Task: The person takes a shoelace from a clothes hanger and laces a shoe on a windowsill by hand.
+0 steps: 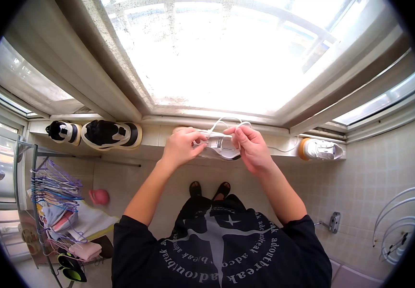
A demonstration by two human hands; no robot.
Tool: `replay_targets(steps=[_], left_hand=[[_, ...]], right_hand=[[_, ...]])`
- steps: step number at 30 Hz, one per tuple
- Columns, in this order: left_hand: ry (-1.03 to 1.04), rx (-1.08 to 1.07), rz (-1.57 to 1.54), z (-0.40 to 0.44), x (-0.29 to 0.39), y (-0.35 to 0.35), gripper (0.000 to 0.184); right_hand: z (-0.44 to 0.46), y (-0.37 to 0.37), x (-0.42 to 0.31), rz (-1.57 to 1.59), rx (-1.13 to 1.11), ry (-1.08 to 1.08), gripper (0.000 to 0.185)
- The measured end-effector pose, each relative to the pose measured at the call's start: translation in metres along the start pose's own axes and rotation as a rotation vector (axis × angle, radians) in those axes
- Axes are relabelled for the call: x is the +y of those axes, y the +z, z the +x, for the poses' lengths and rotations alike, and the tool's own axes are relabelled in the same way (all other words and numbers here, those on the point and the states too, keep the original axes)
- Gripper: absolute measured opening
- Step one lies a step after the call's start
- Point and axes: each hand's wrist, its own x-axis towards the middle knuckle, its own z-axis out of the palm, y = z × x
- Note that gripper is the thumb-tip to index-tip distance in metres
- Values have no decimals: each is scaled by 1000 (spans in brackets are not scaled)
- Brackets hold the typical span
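Note:
A white shoe [225, 148] stands on the window ledge in front of me, between my two hands. Its white shoelace [226, 118] rises in a thin loop above it. My left hand [184, 146] is closed in a pinch on the lace at the shoe's left side. On the other side, my right hand [250, 147] pinches the lace too, thumb against fingers, with a small loop showing above the fingertips. Both hands partly cover the shoe. A loose white strand hangs to the right of my right hand.
Another white shoe [320, 149] sits on the ledge [154, 136] at right; two black-and-white shoes [111, 134] are at left. A rack with several hangers [56, 185] and cloths stands lower left. A pink ball-like object [99, 196] lies near it. A window [217, 62] rises ahead.

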Motion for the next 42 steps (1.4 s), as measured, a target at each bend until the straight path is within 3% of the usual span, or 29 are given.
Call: replay_targets(steps=[8, 11, 14, 17, 20, 23, 35, 42], left_hand=[[70, 59, -5, 0, -7, 8, 12], [105, 27, -3, 3, -10, 7, 12], [95, 1, -13, 6, -11, 8, 11], [92, -3, -89, 6, -17, 13, 11], [91, -2, -172, 6, -22, 15, 11], [107, 3, -216, 6, -24, 15, 10], [194, 48, -283, 0, -28, 12, 11], [228, 46, -338, 2, -29, 12, 11]], right_hand=[[43, 2, 19, -491, -106, 0, 10], [45, -2, 17, -766, -90, -3, 7], [44, 1, 13, -821, -88, -51, 8], [42, 7, 6, -927, -101, -122, 10], [44, 4, 14, -1069, -218, -436, 14], [44, 7, 19, -1126, -272, -529, 12], [51, 12, 40, -1394, -120, -637, 5], [56, 14, 30, -1411, -208, -429, 2]])
